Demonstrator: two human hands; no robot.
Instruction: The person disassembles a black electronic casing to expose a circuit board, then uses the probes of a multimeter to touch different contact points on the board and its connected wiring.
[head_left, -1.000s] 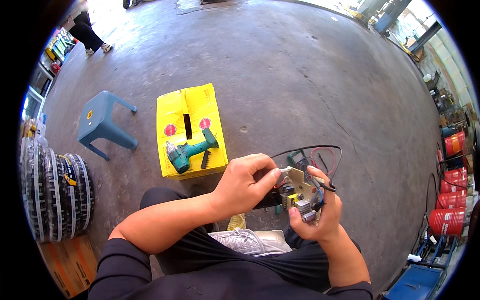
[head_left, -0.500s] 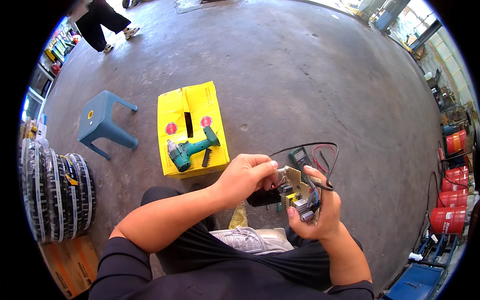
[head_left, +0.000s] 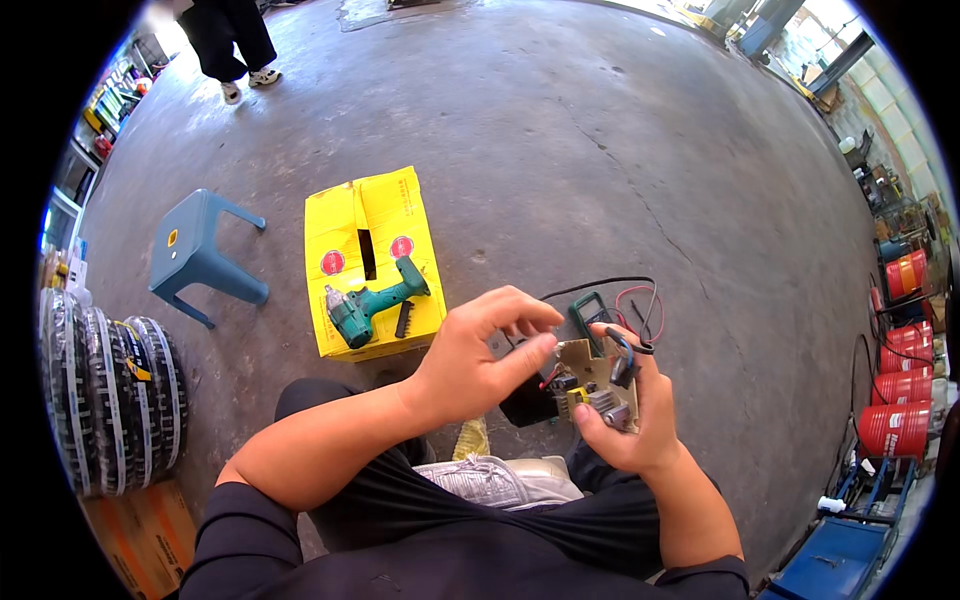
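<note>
Circuit board point(head_left: 578, 357), four o'clock of view centre, pinched between right hand point(head_left: 645, 420) thumb and fingers, left hand point(head_left: 480, 350) fingers parted at its ten o'clock; judged light, stiff, fragile across its populated face, best gripped by edges.

One head-worn fisheye looks steeply down over the nearby hands point(head_left: 472, 352).

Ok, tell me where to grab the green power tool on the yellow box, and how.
Probably the slim handle, from above and the right: the green power tool lies on its side, its handle angling out to the right.
</note>
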